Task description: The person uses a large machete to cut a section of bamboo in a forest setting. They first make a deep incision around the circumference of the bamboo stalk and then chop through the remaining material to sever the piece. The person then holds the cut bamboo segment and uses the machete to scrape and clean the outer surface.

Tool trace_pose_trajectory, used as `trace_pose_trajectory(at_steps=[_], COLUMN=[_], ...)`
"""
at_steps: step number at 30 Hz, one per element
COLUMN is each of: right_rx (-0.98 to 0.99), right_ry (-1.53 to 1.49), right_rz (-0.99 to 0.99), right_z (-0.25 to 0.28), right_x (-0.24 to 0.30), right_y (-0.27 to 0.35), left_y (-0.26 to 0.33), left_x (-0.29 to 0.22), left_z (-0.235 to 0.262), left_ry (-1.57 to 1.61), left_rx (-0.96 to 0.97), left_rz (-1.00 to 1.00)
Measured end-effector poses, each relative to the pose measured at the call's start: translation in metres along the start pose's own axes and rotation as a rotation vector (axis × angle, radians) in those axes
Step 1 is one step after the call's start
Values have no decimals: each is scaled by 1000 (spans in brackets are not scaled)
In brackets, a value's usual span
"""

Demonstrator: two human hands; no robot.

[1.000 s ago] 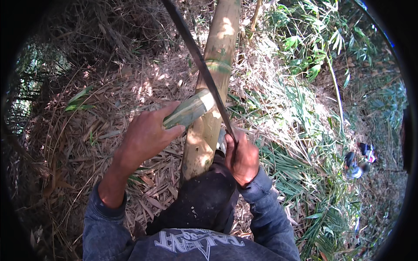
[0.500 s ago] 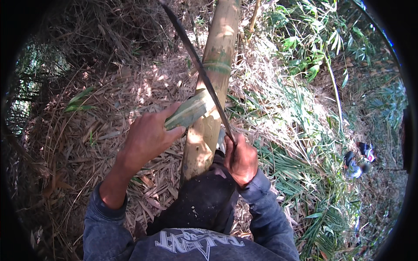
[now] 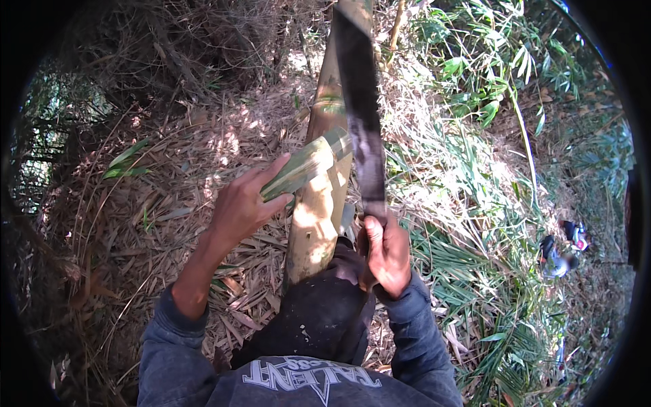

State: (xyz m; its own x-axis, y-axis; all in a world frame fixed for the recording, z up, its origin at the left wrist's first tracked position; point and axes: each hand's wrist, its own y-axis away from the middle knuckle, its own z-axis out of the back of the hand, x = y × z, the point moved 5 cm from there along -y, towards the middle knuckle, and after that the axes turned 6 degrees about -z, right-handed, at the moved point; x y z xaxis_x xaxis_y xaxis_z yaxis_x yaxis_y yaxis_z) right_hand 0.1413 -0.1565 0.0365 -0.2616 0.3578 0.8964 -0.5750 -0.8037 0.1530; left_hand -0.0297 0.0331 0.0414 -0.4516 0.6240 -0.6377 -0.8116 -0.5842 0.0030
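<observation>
My left hand (image 3: pixel 243 200) grips a short, flat piece of green bamboo (image 3: pixel 302 166) between thumb and fingers. The far end of this piece lies over a thick yellowish bamboo pole (image 3: pixel 313 224) that runs away from me up the middle. Wrapped round the handle of a machete, my right hand (image 3: pixel 386 254) is closed to the right of the pole. The wide dark machete blade (image 3: pixel 363 102) points away from me, its flat side showing, just right of the bamboo piece's end. Whether the blade touches the piece I cannot tell.
Dry bamboo leaves (image 3: pixel 183 224) litter the ground at left. Green leafy branches (image 3: pixel 454 251) lie along the right side. Dense dry twigs (image 3: pixel 176 47) stand at the far left. Off to the right is another person (image 3: pixel 557 263). My dark-clad leg (image 3: pixel 312 312) is by the pole's near end.
The machete has swung rightward and turned from edge-on to show its flat side. My left hand has shifted slightly right with the bamboo piece, and my right hand has turned.
</observation>
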Motion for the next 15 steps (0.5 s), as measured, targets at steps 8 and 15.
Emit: trace_pose_trajectory(at_steps=[8,15], right_rx=[7,-11], right_ry=[44,138], right_rz=[-64,-27], right_z=[4,-11], right_x=[-31,-42], right_y=[-24,-32], left_y=[-9,-12], left_x=[23,32], left_z=[-24,-25], left_ry=[111,208], left_rx=[-41,-38], left_rz=[-69,-101])
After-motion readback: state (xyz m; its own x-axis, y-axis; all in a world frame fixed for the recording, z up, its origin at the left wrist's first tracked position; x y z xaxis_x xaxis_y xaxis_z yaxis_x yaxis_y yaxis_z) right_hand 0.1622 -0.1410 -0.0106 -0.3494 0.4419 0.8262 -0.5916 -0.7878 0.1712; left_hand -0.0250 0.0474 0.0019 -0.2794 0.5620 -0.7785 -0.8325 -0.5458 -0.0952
